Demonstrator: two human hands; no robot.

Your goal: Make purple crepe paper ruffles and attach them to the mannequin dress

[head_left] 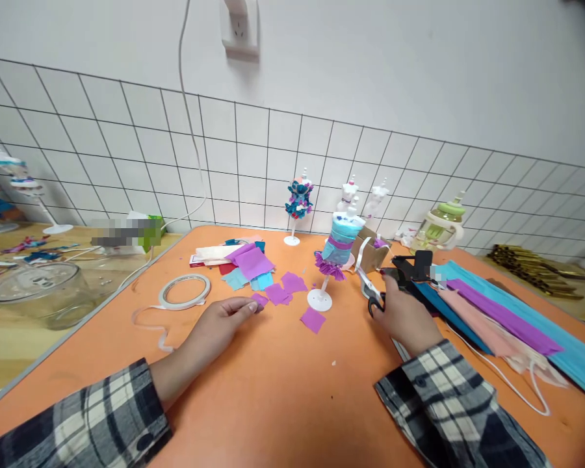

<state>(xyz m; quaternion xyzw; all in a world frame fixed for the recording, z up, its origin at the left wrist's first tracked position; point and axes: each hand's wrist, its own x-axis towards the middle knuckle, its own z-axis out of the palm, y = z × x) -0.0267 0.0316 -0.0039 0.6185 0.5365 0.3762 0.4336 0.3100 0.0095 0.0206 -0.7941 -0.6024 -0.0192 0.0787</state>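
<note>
Plaid sleeves (446, 383) lie closest, over the orange surface (292, 403). Beyond, your wrapped dress form (342, 240) stands upright between your hands, nearer the right. Your left hand (224, 320), left of its base, has thumb and finger pinched together on a small purple piece (260, 299). Your right hand's (409, 315) fingers touch the scissors (369, 286), whose long axis points away and leftward; whether they're clamped, you can't tell.

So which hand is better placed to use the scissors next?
Right, probably. The right hand is already at the black handles of the scissors, while the left hand pinches a small purple piece, well away from them.
</note>
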